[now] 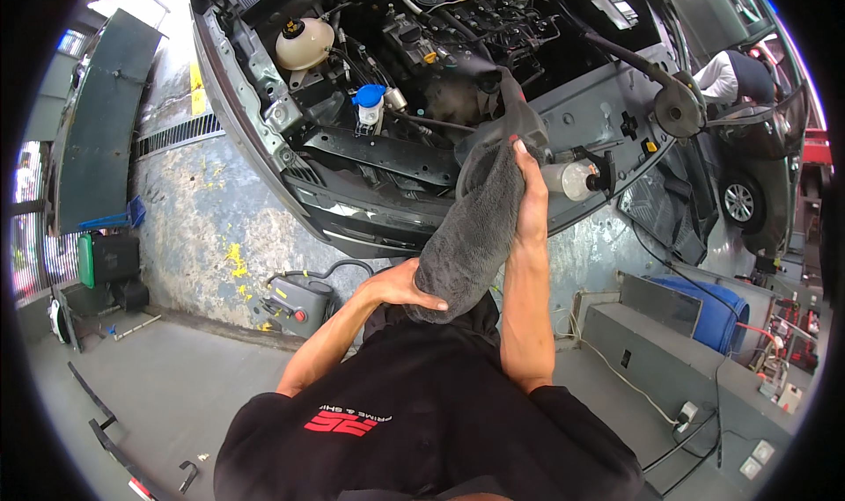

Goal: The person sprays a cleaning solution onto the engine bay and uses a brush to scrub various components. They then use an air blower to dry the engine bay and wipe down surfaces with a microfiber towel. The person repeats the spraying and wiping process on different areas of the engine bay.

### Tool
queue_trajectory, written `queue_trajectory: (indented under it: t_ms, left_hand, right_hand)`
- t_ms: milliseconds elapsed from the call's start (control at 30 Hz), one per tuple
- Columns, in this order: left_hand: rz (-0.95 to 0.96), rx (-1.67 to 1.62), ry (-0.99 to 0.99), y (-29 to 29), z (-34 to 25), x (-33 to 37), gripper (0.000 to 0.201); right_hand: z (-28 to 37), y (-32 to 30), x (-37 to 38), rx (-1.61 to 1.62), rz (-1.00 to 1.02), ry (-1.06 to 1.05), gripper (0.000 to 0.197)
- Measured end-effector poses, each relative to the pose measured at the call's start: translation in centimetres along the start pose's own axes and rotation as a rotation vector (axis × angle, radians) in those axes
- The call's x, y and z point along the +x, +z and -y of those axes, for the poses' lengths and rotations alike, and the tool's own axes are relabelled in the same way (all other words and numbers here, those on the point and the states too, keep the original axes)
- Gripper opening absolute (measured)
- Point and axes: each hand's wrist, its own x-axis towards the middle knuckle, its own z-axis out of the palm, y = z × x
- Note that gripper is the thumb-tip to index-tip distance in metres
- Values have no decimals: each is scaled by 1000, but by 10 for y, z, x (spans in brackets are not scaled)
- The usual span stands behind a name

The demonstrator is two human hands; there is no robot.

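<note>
A dark grey towel (pixel 466 237) is bunched lengthwise in front of my body, reaching from my waist up toward the open engine bay. My left hand (pixel 405 288) grips its lower end, thumb laid across the cloth. Higher up, my right hand (pixel 530 193) is closed around the towel's right side, beside a small red spot. Beyond it a dark, narrow length (pixel 510 96) points at the engine (pixel 458 26), with pale mist by its tip. Whether the cloth wraps a tool inside cannot be made out. A clear bottle (pixel 576 181) with a black fitting lies right of my right hand.
A white coolant tank (pixel 304 43) and a blue-capped reservoir (pixel 370 105) sit in the bay's left. A grey box with a hose (pixel 299 303) stands on the floor. To the right are a blue drum (pixel 704 312), another car (pixel 744 202) and a bending person (pixel 735 77).
</note>
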Motion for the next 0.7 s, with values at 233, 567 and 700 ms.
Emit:
queue_trajectory:
  t_ms: [233,567,700]
  left_hand:
    - [-455,283,-102,22,-65,6,70]
    - [-474,663,-543,26,-191,36,76]
    - [-391,513,-538,9,-197,56,74]
  right_hand:
    - [7,-12,67,-35,-69,132,40]
    - [-2,-45,129,-59,-105,255,46]
    - [13,-33,138,-26,-130,232,46]
